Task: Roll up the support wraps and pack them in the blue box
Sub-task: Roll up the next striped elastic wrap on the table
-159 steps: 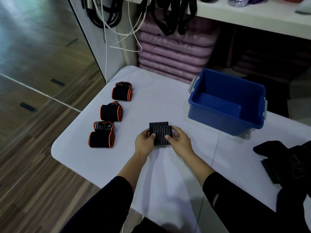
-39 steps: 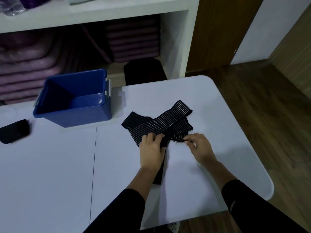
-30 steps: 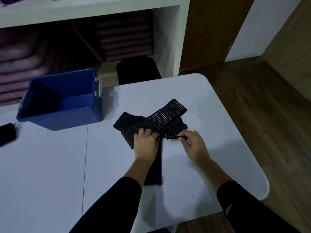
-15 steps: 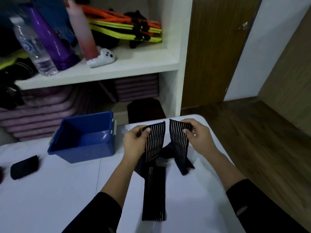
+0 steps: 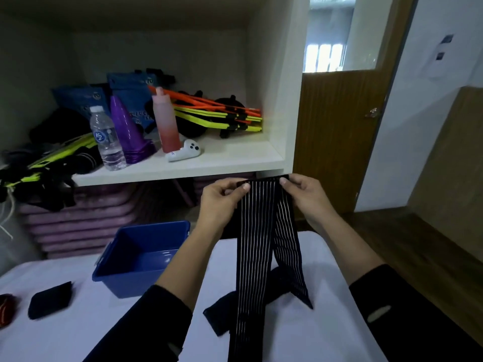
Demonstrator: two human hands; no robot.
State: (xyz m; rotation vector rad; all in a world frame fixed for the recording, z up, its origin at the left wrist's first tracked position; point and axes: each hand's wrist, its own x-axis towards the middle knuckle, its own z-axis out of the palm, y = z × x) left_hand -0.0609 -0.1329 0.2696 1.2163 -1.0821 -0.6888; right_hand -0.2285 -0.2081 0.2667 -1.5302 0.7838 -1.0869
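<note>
— What were the hands doing?

— Both were raised above the table (image 5: 65,335). The left hand (image 5: 222,202) pinched one top corner of a black striped wrap (image 5: 256,244) between thumb and curled fingers, and the right hand (image 5: 305,197) pinched the other corner the same way. The top edge was stretched flat between them.

— And the rest of the wrap?

— It hung down unrolled. One wide band dropped straight toward the bottom of the view. A second band ran behind it and slanted off to the right, with its end down at the table. A plain dark part lay on the table beneath.

— Where was the blue box (image 5: 125,283)?

— It stood on the table, open, to the left of the wrap. The left forearm crossed in front of its right side.

— Anything else on the table?

— A rolled black wrap (image 5: 49,300) lay left of the box, well apart from the hands. An orange-edged roll (image 5: 6,309) showed at the far left edge.

— And behind?

— A white shelf (image 5: 183,165) carried a water bottle (image 5: 107,142), purple cones (image 5: 128,131), a pink bottle (image 5: 166,124) and a white controller (image 5: 184,151). Purple mats (image 5: 78,218) were stacked under it, and a brown door (image 5: 337,139) stood to the right.
</note>
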